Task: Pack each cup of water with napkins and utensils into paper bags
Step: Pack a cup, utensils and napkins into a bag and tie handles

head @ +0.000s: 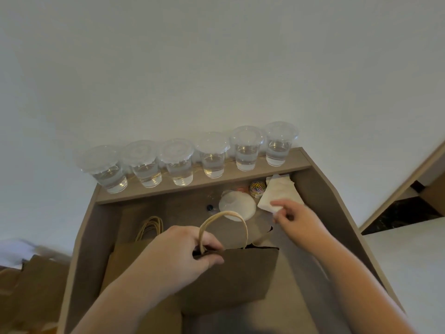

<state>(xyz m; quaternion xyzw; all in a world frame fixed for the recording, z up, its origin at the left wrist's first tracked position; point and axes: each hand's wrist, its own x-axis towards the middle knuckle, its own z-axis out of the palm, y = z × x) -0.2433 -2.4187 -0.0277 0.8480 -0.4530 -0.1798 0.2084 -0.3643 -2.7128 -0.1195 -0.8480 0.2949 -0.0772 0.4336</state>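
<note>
A brown paper bag (231, 278) stands open on the desk, and my left hand (183, 256) grips its near rim beside the twine handle (224, 227). Behind the bag stands a lidded cup (237, 205), seen from above. My right hand (292, 216) pinches the corner of a white napkin (271, 204) at the stack of napkins (280, 189) to the right. Several lidded clear cups of water (214, 155) line the raised shelf against the wall. No utensils can be made out.
Flat paper bags with twine handles (149, 229) lie on the left of the desk (313, 189). A small tub of coloured paper clips (257, 188) sits by the napkins. More brown bags (31, 280) lie lower left, off the desk.
</note>
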